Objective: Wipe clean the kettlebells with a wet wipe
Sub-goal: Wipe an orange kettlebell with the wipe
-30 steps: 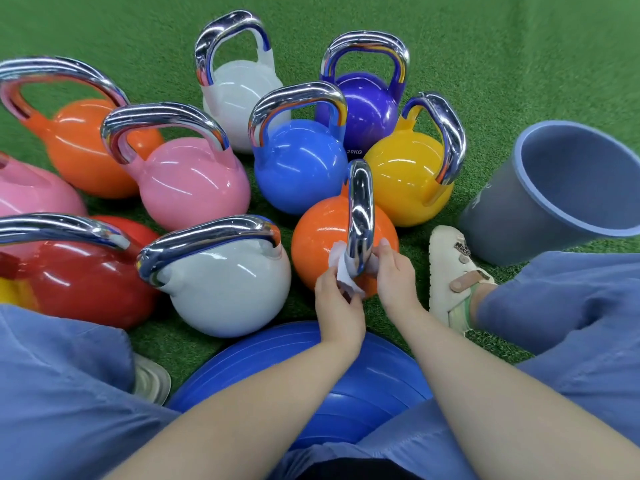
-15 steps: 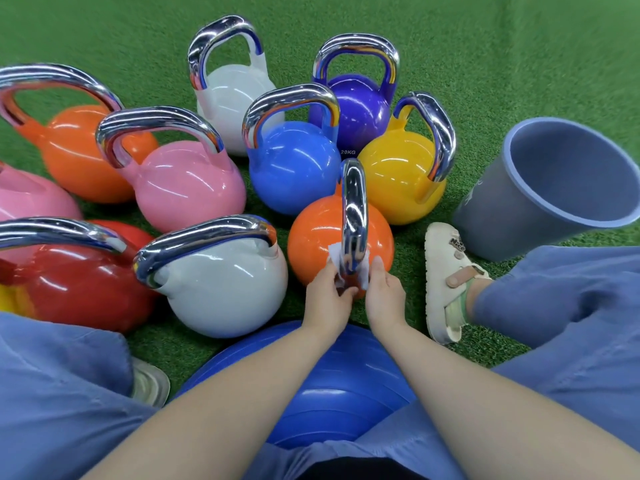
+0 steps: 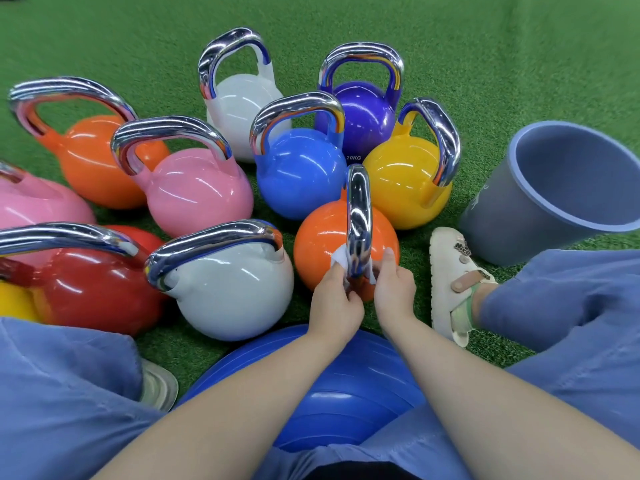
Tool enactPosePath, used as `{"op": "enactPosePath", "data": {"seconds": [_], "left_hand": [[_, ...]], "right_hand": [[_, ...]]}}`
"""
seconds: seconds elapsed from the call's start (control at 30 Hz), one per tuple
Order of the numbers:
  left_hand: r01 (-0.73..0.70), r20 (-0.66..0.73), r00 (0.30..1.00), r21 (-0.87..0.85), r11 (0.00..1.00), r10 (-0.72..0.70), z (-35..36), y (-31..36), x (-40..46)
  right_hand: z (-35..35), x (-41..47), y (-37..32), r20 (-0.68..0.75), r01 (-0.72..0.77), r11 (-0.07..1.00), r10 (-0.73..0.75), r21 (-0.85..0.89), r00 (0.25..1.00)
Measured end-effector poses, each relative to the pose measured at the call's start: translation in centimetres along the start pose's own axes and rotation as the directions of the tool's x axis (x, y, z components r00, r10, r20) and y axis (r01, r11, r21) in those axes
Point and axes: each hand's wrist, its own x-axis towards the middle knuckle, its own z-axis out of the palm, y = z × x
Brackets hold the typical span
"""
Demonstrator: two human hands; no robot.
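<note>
**Wipe wrapped round near orange kettlebell's handle**

I've got the wet wipe (image 3: 337, 259) looped behind the chrome handle (image 3: 359, 216) of the orange kettlebell (image 3: 323, 245), nearest me on the turf (image 3: 519, 46). Left hand (image 3: 334, 304) pinches one end, right hand (image 3: 394, 289) the other, fingers curled tight, so I can likely saw it round the bar. Grey bin (image 3: 540, 202) sits right, probably for used wipes. Other kettlebells crowd behind.
</note>
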Motion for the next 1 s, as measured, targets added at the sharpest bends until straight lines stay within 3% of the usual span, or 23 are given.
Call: {"op": "enactPosePath", "data": {"seconds": [0.17, 0.27, 0.33, 0.5, 0.63, 0.73, 0.83, 1.0], "left_hand": [[-0.197, -0.114, 0.974, 0.024, 0.980, 0.198, -0.4, 1.3, 0.8], [-0.215, -0.170, 0.962, 0.011, 0.976, 0.214, -0.9, 1.9, 1.4], [-0.199, -0.199, 0.965, -0.123, 0.972, 0.172, -1.4, 2.5, 1.7], [-0.037, -0.226, 0.973, -0.332, 0.943, -0.041, -2.1, 2.8, 4.1], [0.065, -0.005, 0.998, -0.311, 0.948, -0.069, -3.1, 2.6, 5.6], [0.161, 0.113, 0.985, -0.316, 0.935, -0.132, -3.3, 2.6, 6.0], [0.286, 0.187, 0.954, -0.347, 0.893, -0.234, -2.6, 2.0, 6.2], [0.525, 0.190, 0.848, -0.419, 0.741, -0.494, -1.2, 3.4, 6.5]], "right_hand": [[-0.1, 0.5, -1.9, -0.014, 0.120, 0.987, -0.119, 0.110, 0.993], [-0.2, 0.8, -3.1, 0.006, 0.156, 0.972, -0.160, 0.175, 0.987], [-0.3, 1.0, -3.7, 0.049, 0.148, 0.967, -0.161, 0.210, 0.986], [-0.3, 1.9, -4.0, 0.140, 0.051, 0.967, -0.088, 0.249, 0.986], [-0.2, 2.2, -3.4, 0.266, -0.046, 0.931, -0.056, 0.362, 0.962], [-0.1, 2.1, -3.2, 0.273, -0.009, 0.933, -0.096, 0.360, 0.957], [-0.4, 1.8, -3.0, 0.199, 0.101, 0.954, -0.160, 0.281, 0.967], [-0.6, 1.9, -1.6, 0.175, 0.086, 0.992, -0.101, 0.094, 0.979]]}}
